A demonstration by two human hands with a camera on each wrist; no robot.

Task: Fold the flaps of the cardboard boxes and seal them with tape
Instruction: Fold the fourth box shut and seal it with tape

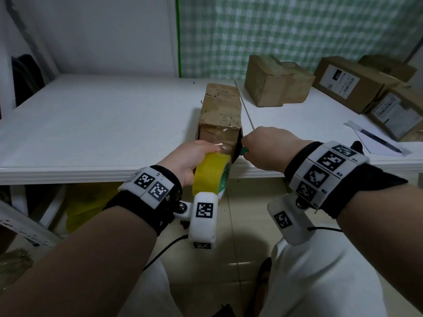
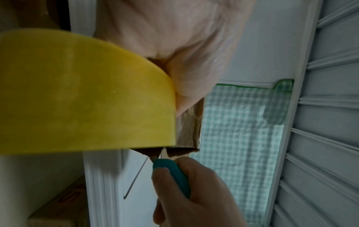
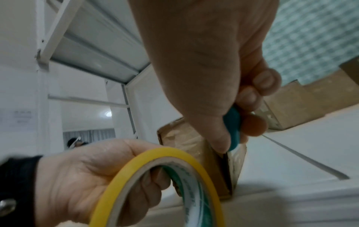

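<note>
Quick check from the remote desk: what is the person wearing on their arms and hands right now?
Both hands, left hand and right hand, are bare, no gloves. Each forearm is bare, no sleeves. Each wrist carries a black strap with white blocks printed with black-and-white square markers, plus a white camera housing hanging below. Thin black cables trail from them.

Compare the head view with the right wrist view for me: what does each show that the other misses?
Only the head view shows the pen on paper and the labelled boxes at the table's far right.

Only the right wrist view shows the left hand's fingers hooked through the roll's core, and the teal cutter's tip at the box's near edge.

Both show the left hand holding the yellow tape roll, the right hand gripping the cutter, and the cardboard box.
</note>
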